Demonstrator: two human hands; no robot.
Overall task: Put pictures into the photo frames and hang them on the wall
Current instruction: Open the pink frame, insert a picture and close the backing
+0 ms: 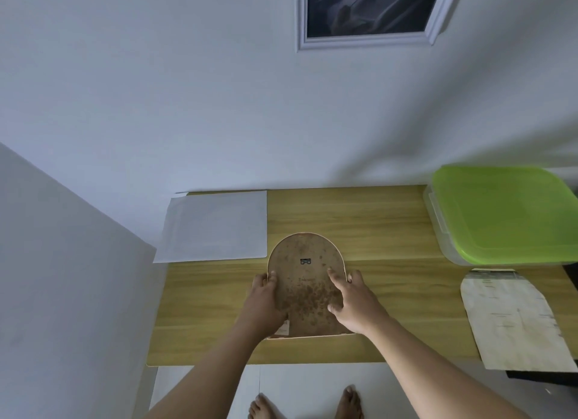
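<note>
An arch-shaped photo frame (305,281) lies face down on the wooden table (391,218), its stained brown backing up, with a small metal hanger near the top. My left hand (264,300) holds the frame's left edge, fingers curled over the rim. My right hand (352,296) lies on the right side, fingers spread on the backing and round the right edge. A white-framed dark picture (369,9) hangs on the wall above. An arch-shaped printed sheet (513,318) lies at the table's right.
A white sheet of paper (215,226) lies at the table's back left. A clear box with a green lid (503,215) stands at the back right. A grey wall panel stands to the left. My bare feet show on the white floor below the table edge.
</note>
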